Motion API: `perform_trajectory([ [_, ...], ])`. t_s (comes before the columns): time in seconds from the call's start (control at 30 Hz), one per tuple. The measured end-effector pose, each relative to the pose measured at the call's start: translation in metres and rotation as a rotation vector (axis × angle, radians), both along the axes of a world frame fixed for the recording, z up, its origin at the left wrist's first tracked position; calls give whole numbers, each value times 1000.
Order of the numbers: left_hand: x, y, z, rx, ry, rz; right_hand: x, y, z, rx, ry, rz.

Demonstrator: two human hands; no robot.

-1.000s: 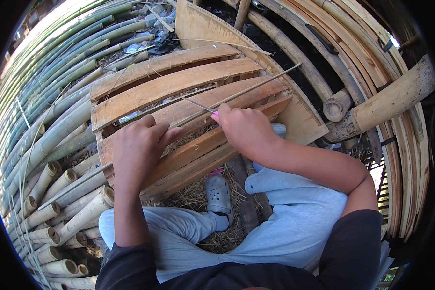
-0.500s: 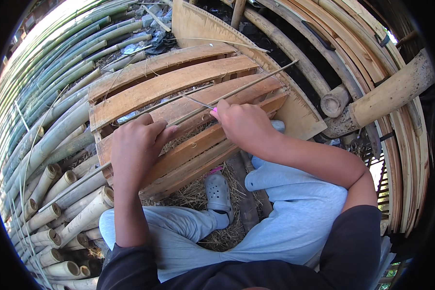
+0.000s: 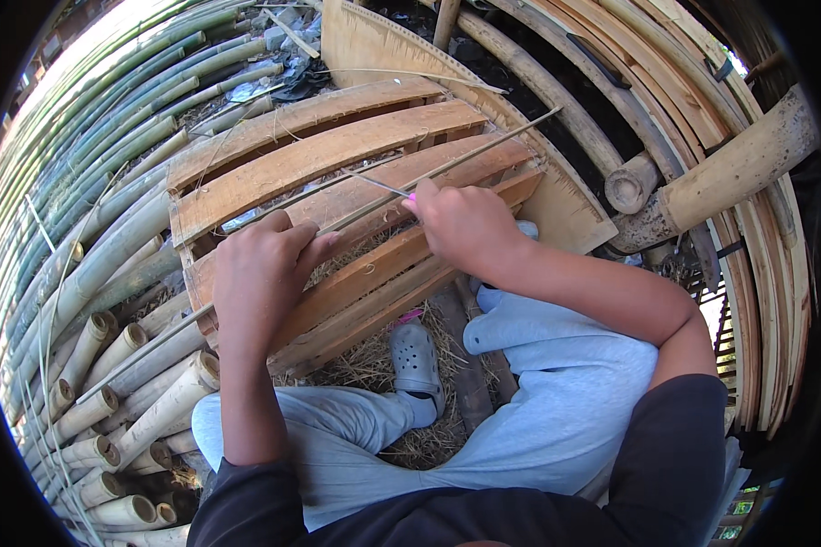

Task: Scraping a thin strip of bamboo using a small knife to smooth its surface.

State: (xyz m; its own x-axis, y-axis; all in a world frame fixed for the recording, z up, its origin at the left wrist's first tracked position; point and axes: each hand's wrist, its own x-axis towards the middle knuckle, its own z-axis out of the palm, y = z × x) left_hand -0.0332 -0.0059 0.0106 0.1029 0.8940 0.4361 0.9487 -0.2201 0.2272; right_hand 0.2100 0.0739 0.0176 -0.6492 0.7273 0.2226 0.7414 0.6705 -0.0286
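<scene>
A long, thin bamboo strip (image 3: 493,146) runs aslant from the lower left to the upper right over a slatted wooden pallet (image 3: 337,137). Closed around the strip, my left hand (image 3: 257,278) presses over the pallet's near-left part. My right hand (image 3: 472,230) grips a knife (image 3: 379,183) by its pink handle, most of which the fingers hide. The narrow blade points up and left, crossing the strip between my two hands. Whether its edge bites into the strip cannot be made out.
Bamboo poles (image 3: 109,264) are piled along the left side. A thin curved board (image 3: 570,214) stands behind the pallet. Stacked planks (image 3: 748,301) and a thick bamboo post (image 3: 739,178) are at the right. Dry straw and shavings lie around my grey clog (image 3: 415,360).
My right hand has shifted a little to the right along the strip with the knife. The left hand keeps its grip nearly in place.
</scene>
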Motion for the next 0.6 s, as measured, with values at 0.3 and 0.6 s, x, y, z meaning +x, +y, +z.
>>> perform_trajectory([
  [0.3, 1, 1, -3, 10, 15, 2, 2, 0, 6, 78, -94, -138],
  [0.6, 5, 0, 5, -28, 28, -23, 50, 31, 6, 41, -177, -237],
])
